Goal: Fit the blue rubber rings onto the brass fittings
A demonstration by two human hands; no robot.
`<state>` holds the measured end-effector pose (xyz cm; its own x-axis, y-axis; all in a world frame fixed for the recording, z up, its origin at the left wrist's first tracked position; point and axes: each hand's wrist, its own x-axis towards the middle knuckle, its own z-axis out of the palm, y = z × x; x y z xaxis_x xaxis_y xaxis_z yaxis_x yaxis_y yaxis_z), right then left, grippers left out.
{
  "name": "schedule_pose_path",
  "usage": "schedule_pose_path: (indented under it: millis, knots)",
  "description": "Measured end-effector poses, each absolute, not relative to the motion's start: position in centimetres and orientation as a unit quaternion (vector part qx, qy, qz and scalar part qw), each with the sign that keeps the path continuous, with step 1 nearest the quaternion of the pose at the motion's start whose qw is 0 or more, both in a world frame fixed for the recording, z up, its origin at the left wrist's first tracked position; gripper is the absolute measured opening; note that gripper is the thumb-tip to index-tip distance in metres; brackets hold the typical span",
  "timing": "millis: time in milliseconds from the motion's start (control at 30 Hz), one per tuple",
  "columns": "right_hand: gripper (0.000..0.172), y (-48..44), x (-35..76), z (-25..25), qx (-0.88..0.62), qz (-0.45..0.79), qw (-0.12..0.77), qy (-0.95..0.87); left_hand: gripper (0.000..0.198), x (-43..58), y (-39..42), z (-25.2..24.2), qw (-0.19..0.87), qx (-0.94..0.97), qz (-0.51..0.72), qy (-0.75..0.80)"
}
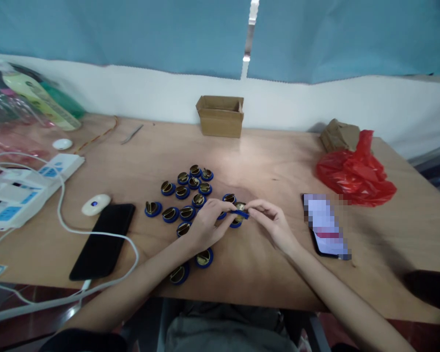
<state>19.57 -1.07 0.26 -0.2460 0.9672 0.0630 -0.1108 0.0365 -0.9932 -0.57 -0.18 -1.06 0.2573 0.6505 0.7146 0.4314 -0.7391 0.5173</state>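
Between my two hands, just above the table, is a round blue-rimmed piece with gold-coloured metal [241, 213], perhaps a badge seen from its back. My left hand [209, 222] pinches its left edge between thumb and fingers. On the other side, the thumb and fingertips of my right hand [269, 220] close on its right edge. Several like pieces [187, 212] lie on the table around and left of my left hand, gold side up with a bar or clip across each. My left hand and forearm cover part of the group.
An open cardboard box [221, 122] stands against the wall. At right lie a lit phone [326, 227], a red plastic bag [355, 176] and a crumpled brown packet [339, 136]. At left are a black phone [103, 242], a white power strip [33, 190], cables and a bottle [40, 98].
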Motion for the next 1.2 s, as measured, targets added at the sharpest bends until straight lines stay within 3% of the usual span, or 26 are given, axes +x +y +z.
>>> schedule_pose_path:
  millis: [133,233,333,433,567,667,767,900,1200]
  knots:
    - [0.021,-0.4,20.0,-0.2,-0.385,0.641,0.488,-0.451,0.011,-0.5,-0.3,-0.7,0.106,0.798,0.508,0.307]
    - [0.024,0.1,20.4,-0.3,-0.398,0.594,0.515,-0.472,0.014,-0.3,-0.6,-0.4,0.156,0.778,0.504,0.343]
    - [0.023,0.1,20.5,0.0,-0.429,0.467,0.536,-0.558,0.021,-0.3,-0.7,-0.1,0.245,0.716,0.509,0.41]
    - [0.026,-0.6,20.3,0.4,-0.443,0.283,0.559,-0.641,0.015,-0.6,-0.4,0.4,0.301,0.656,0.531,0.444]
    - [0.047,-1.8,19.9,0.8,-0.386,0.047,0.552,-0.738,0.002,-1.2,0.2,1.0,0.298,0.658,0.531,0.443]
    - [0.06,-2.3,19.6,0.5,-0.324,-0.031,0.537,-0.778,0.01,-1.3,0.1,1.3,0.267,0.717,0.485,0.424]
    - [0.064,-2.5,19.1,0.0,-0.278,-0.036,0.508,-0.814,0.016,-1.3,-0.4,1.5,0.251,0.764,0.416,0.424]
    - [0.065,-2.7,18.8,-0.2,-0.238,-0.02,0.478,-0.845,0.038,-1.5,-0.7,1.5,0.319,0.776,0.372,0.397]
    - [0.046,-2.5,19.0,-0.7,-0.243,0.035,0.438,-0.865,0.035,-1.5,-0.3,1.0,0.362,0.763,0.344,0.41]
